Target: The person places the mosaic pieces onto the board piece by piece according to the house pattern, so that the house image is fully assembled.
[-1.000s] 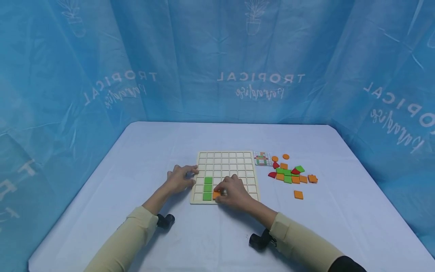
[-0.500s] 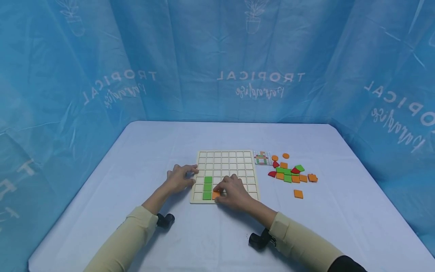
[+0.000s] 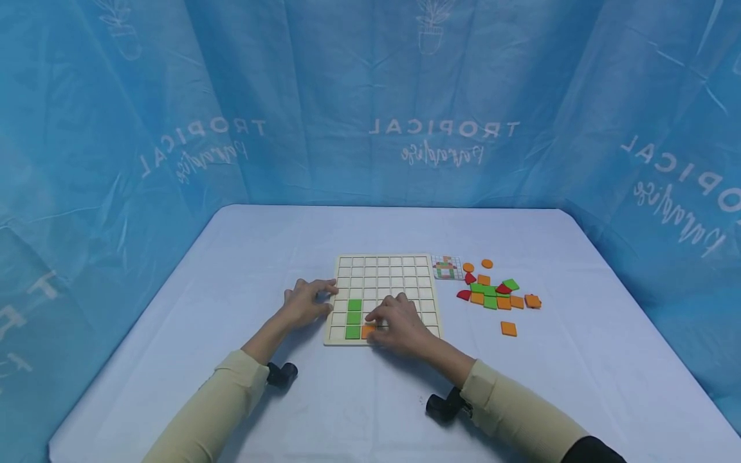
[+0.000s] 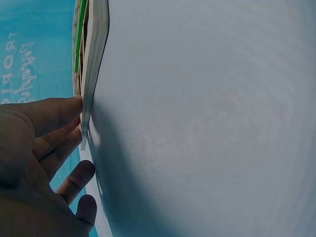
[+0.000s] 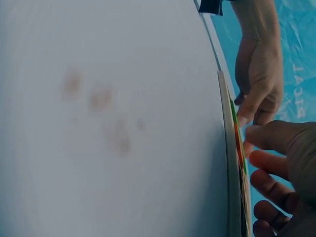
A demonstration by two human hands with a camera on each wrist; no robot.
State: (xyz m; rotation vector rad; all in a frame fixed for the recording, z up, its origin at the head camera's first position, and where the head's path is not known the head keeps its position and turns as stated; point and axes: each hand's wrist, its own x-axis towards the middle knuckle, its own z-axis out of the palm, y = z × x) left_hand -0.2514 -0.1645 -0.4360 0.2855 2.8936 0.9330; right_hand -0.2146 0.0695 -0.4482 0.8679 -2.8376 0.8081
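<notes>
The pale gridded board (image 3: 384,263) lies flat, with a column of three green tiles (image 3: 354,318) and an orange tile (image 3: 368,331) beside the lowest one. My left hand (image 3: 303,305) rests its thumb and fingertips against the board's left edge. In the left wrist view, that hand (image 4: 44,133) touches the board's rim (image 4: 96,54). My right hand (image 3: 399,326) hovers over the board's lower part, its thumb and index finger parted around the orange tile. Seen by the right wrist camera, the right hand (image 5: 286,173) has bent, separated fingers with nothing visibly pinched.
A small pattern card (image 3: 448,267) adjoins the board's upper right. Orange, green and red pieces (image 3: 489,291) lie loosely grouped to the right, with one orange square (image 3: 509,328) nearer the front. Blue printed curtains (image 3: 370,77) surround the white table (image 3: 278,231).
My right index finger has lifted slightly from the orange tile, which now shows flat on the board. My left hand has stayed at the board's edge.
</notes>
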